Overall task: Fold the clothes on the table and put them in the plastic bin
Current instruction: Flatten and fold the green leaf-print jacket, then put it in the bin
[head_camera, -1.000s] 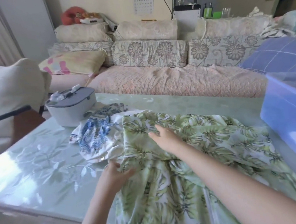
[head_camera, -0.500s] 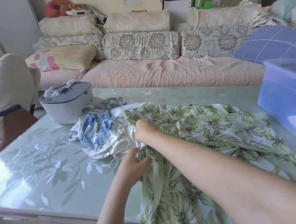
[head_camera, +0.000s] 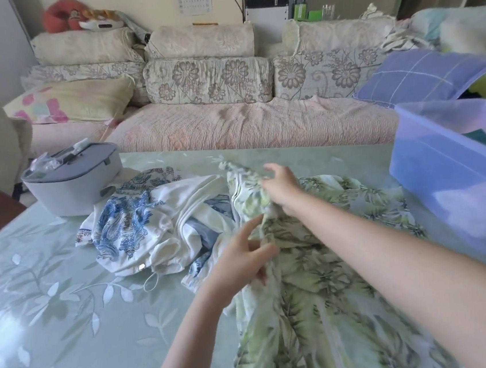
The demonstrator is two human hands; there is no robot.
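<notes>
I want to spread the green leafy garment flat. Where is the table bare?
Bare: the near-left table, between grey case, blue-and-white garment and front edge; also the far strip toward the sofa. Crowded: centre and right, under the green garment and plastic bin.

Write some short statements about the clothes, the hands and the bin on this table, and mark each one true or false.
1. The left hand and the right hand both hold the green leaf-print garment. True.
2. The plastic bin stands at the left side of the table. False: it stands at the right side.
3. The blue-and-white garment lies to the left of the green one. True.
4. The green leaf-print garment is folded inside the bin. False: it lies unfolded on the table and hangs over the near edge.
5. The grey lidded box sits on the sofa. False: it sits on the table, at the far left.
</notes>
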